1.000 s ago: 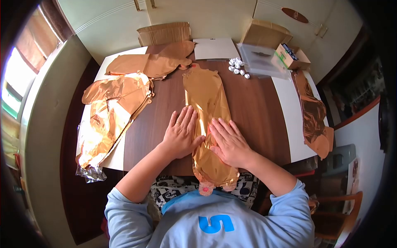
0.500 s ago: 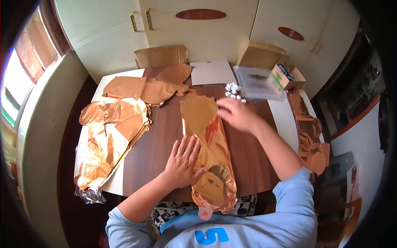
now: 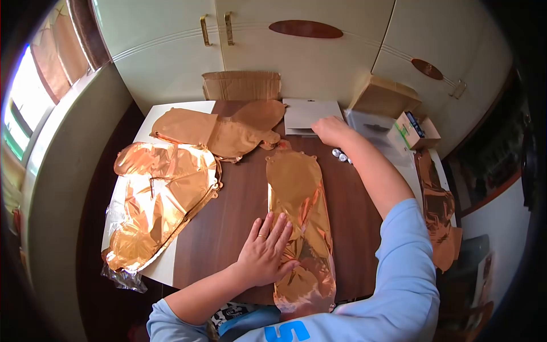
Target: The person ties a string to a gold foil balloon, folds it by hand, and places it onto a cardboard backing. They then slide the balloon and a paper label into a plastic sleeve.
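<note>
Across the table (image 3: 228, 228), 1 open left hand (image 3: 266, 252) touches foil (image 3: 299, 216).

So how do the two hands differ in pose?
The left hand lies flat on the middle foil, fingers extended; the right hand looks curled. The left hand is on the near half of the table; the right hand is farther out, by the white board. Both are ungloved.
</note>
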`<state>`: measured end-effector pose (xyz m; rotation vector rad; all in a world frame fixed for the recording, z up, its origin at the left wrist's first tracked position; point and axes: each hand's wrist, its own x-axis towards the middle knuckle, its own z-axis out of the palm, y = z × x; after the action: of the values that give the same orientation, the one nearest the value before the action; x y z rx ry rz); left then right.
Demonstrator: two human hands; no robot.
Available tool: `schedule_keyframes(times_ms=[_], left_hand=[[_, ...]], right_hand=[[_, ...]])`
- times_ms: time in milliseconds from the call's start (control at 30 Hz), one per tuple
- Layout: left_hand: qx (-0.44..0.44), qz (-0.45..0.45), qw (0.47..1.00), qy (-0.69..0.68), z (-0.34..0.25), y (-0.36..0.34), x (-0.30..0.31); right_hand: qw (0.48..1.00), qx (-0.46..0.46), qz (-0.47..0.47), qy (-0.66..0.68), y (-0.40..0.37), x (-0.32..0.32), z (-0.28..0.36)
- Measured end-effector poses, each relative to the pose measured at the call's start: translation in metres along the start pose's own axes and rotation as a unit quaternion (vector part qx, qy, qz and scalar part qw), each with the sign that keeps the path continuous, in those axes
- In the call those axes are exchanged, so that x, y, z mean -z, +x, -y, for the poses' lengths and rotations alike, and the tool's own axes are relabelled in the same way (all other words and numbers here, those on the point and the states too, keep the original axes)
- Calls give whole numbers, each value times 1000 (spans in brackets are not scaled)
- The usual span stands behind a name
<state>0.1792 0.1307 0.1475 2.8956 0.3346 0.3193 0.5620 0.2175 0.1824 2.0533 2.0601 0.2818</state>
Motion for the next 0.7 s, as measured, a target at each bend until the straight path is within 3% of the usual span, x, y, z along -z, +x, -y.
schedule_keyframes(times_ms=[300, 433, 533, 600, 633, 700], left_hand=[[-3, 1, 1000, 3, -1, 1, 2], [-13, -14, 1000, 3, 1, -2, 0], [-11, -15, 1000, -24, 3, -3, -3], [-2, -7, 999, -53, 5, -3, -1], [9, 3, 997, -71, 5, -2, 4], [37, -22, 982, -186, 14, -3, 7]], right_hand=[[976, 36, -196, -87, -4, -4, -5], [917, -83, -390, 17, -18, 25, -10], [819, -97, -555, 108, -60, 74, -1], [812, -165, -544, 130, -105, 100, 13], [784, -204, -505, 296, -129, 112, 32], [667, -250, -394, 580, -176, 114, 74]])
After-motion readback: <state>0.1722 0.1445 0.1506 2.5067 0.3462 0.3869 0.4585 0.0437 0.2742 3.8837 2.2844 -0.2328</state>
